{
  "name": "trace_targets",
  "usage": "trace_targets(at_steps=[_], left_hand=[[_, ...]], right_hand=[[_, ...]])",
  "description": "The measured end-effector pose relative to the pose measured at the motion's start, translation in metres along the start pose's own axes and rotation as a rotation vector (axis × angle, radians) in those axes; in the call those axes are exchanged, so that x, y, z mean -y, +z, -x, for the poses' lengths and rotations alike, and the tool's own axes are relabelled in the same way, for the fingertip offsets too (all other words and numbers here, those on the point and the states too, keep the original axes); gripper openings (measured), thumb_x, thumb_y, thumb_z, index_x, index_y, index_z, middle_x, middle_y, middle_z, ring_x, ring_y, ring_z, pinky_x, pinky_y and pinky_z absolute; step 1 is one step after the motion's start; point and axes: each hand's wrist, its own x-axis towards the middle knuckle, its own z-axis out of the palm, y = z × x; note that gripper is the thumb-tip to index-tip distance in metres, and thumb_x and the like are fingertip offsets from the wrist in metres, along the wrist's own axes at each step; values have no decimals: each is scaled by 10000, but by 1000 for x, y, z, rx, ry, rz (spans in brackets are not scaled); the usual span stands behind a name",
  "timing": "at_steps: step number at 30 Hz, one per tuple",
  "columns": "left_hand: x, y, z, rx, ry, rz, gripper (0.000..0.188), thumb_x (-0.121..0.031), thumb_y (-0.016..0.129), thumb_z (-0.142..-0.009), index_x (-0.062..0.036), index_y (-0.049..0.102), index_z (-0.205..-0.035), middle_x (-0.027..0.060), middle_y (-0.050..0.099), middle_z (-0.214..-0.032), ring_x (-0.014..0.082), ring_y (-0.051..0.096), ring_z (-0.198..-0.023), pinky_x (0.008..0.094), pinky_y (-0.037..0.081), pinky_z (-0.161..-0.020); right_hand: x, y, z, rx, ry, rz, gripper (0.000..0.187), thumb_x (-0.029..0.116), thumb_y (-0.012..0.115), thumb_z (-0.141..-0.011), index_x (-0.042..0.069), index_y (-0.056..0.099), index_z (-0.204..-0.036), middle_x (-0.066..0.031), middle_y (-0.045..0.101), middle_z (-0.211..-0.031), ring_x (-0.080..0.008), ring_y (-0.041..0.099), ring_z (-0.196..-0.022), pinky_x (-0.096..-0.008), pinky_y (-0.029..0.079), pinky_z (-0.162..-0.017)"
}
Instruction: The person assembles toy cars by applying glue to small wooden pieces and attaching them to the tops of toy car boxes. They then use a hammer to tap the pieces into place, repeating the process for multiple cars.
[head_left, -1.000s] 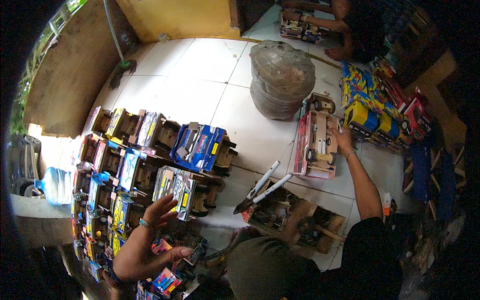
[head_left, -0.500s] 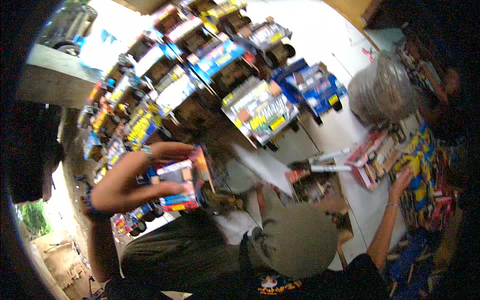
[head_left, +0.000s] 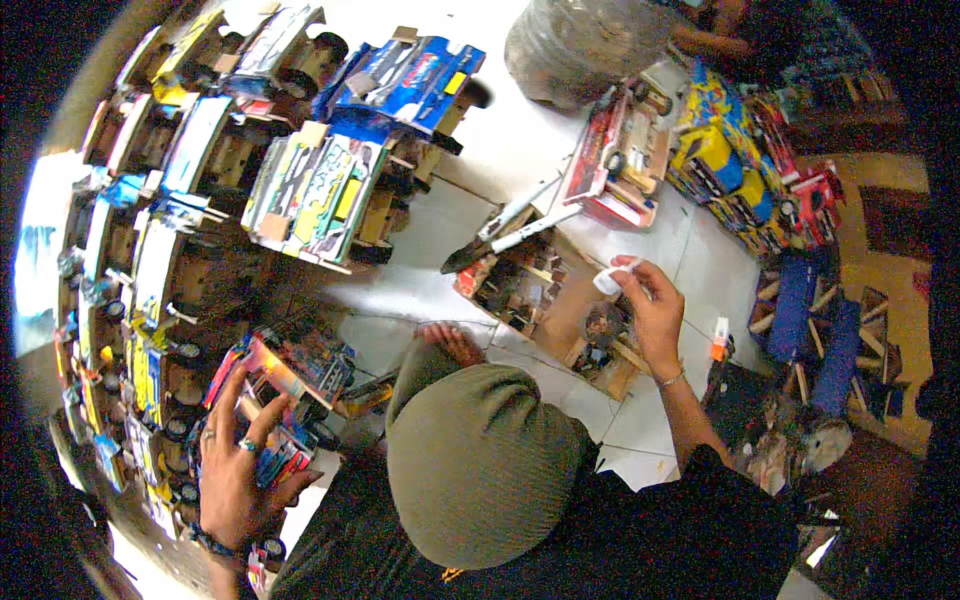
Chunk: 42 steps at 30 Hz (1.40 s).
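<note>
My left hand (head_left: 243,465), with rings and a dark wristband, has its fingers spread over a colourful toy truck (head_left: 285,378) beside my knee. The fingertips seem to touch the truck's near side; it is partly hidden by the hand. My right hand (head_left: 652,308) is raised over an open box (head_left: 572,295) of small wooden pieces. Between its thumb and fingers it pinches a small white rounded piece (head_left: 608,279), whose kind I cannot make out. My bent knee (head_left: 485,465) in olive cloth lies between the hands, with my bare foot (head_left: 452,343) beyond it.
Rows of painted toy trucks (head_left: 312,195) fill the left side. A long white-handled tool (head_left: 520,220) leans between the box and a red-and-white truck (head_left: 615,160). Blue-and-yellow trucks (head_left: 730,160), blue wooden frames (head_left: 810,325) and an orange-capped white bottle (head_left: 720,340) stand right. Another person's arm (head_left: 715,45) shows far right.
The view has swung right. My right hand has come from beside the blue-and-yellow trucks to above the box, now with the white piece. My left fingers have spread from around the toy truck.
</note>
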Motion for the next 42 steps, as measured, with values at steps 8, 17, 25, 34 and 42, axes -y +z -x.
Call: trace_targets(at_steps=[8, 17, 25, 34, 42], left_hand=[[1, 10, 11, -131, -66, 39, 797, -310, 856, -628, -118, 535, -1332, 202, 285, -1536, 426, 393, -1340, 479, 390, -1063], [15, 19, 21, -156, -131, 53, 958, -276, 855, -659, -168, 378, -1483, 219, 183, -1574, 447, 357, -1359, 471, 369, -1087], [17, 8, 30, -137, -122, 13, 980, -366, 836, -692, -164, 322, -1502, 195, 121, -1595, 451, 354, -1363, 468, 384, -1089], [29, -16, 43, -303, -162, 189, 1103, -369, 828, -714, -59, 161, -1536, 235, 266, -1540, 416, 369, -1365, 435, 355, -1107], [44, -32, 60, -403, -205, 175, 992, -373, 766, -796, -40, 180, -1524, 252, 330, -1497, 426, 470, -1278, 448, 410, -1055]], right_hand=[[-11, -6, 66, -201, -118, 105, 185, 137, 740, -849, 42, 704, -1005, -57, 737, -979, -127, 687, -767, -270, 534, -670], [-37, 8, 76, -161, -100, 38, 417, 63, 730, -848, 15, 583, -1234, -114, 707, -1085, -177, 690, -908, -290, 540, -818], [-41, 16, 79, -161, -125, 76, 356, 60, 720, -855, 13, 620, -1194, -97, 711, -1056, -157, 673, -883, -287, 531, -780], [-52, 23, 79, -129, -132, 34, 443, 42, 715, -855, 20, 554, -1267, -145, 661, -1150, -221, 639, -1005, -344, 517, -905], [-57, 23, 80, -116, -133, -39, 523, 6, 719, -843, 5, 498, -1316, -145, 621, -1181, -220, 609, -1036, -344, 502, -921]])
